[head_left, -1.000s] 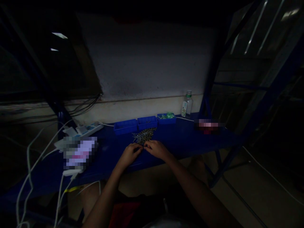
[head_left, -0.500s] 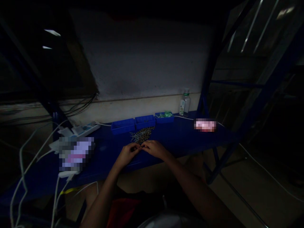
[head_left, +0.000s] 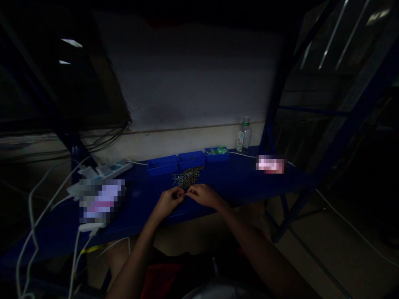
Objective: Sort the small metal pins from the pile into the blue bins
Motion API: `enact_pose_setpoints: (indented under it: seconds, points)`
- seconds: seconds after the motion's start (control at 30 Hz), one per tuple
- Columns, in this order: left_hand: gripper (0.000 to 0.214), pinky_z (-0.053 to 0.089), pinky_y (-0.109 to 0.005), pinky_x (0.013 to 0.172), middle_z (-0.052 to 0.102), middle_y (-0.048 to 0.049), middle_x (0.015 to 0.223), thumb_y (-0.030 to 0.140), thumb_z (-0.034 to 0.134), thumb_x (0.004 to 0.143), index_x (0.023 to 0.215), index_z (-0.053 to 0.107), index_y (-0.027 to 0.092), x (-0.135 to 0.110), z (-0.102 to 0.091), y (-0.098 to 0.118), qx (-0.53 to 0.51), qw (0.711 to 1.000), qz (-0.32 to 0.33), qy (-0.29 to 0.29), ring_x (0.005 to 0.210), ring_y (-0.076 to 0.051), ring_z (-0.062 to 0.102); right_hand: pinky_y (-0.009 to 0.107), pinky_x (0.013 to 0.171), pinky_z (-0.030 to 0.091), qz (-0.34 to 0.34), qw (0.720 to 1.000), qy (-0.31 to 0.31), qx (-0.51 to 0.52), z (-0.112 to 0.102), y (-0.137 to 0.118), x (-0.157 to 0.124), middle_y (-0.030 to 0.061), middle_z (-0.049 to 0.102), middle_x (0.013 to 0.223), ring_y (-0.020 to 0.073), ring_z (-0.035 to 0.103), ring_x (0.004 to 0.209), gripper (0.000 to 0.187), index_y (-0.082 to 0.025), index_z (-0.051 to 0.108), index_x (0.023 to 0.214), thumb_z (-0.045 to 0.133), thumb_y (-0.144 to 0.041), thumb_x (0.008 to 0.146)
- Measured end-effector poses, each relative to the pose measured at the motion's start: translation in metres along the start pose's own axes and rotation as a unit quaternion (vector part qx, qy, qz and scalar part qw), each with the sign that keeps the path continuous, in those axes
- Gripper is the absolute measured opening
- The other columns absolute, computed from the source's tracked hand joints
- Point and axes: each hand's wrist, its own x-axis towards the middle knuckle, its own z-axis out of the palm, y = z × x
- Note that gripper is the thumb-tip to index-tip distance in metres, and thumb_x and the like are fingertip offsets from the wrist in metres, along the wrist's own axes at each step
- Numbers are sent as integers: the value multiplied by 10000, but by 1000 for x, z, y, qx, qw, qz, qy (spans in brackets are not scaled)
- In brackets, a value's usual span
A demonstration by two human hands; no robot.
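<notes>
A pile of small metal screws [head_left: 188, 176], with pale shanks and brassy ends, lies on the blue table [head_left: 230, 178]. Just in front of it, my left hand [head_left: 171, 200] has its fingers pinched together. My right hand [head_left: 202, 194] meets it fingertip to fingertip, also in a pinch. Whatever is between the fingers is too small and dark to name. Behind the pile stand a long blue bin [head_left: 162, 165], a middle blue bin [head_left: 191, 159] with a few small dark parts, and a right blue bin [head_left: 217, 157] holding green plastic wrap.
A clear bottle [head_left: 245, 136] stands at the back right, near a blurred pink item [head_left: 270, 164]. On the left are a white power strip [head_left: 115, 167], a blurred purple item [head_left: 104, 201] and loose white cables [head_left: 33, 232]. A blue frame post [head_left: 271, 104] rises at right.
The fingertips have shifted slightly while both hands stay pinched together in front of the pile. The whole view has moved a little; the pile and bins look the same.
</notes>
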Motion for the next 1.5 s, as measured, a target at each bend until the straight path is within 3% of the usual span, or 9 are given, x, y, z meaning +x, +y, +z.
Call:
enact_pose_setpoints:
  seconds: [0.67,1.07,1.3,1.5]
  points:
    - [281,424,-223,596,653,-35,766,361,553,762,910,655,146,-2,0,0,16,1000,12,-6,650,-140,563,190,613,350,3,1000,-24,17,0,4,2,4,640,781,106,570,716,145,-186,620,842,493,-256,839]
    - [334,436,-238,640,680,-49,835,403,495,797,934,667,152,-1,-1,5,8,1000,3,-14,708,-165,597,184,613,351,-7,1000,17,22,-3,-1,-2,-1,591,740,90,523,669,105,-170,597,803,503,-213,823]
    - [331,423,-219,559,661,-34,726,397,535,765,921,665,136,-1,-3,5,1,1000,-11,-11,618,-147,570,193,623,354,9,999,15,30,-2,-1,-1,3,579,749,93,509,666,102,-171,592,812,500,-212,828]
    - [286,435,-223,630,667,-37,808,364,545,769,909,660,144,-2,-2,4,-34,999,-1,-11,701,-148,578,190,634,359,-2,999,9,31,1,3,0,8,601,777,97,534,698,121,-173,595,822,490,-228,841]
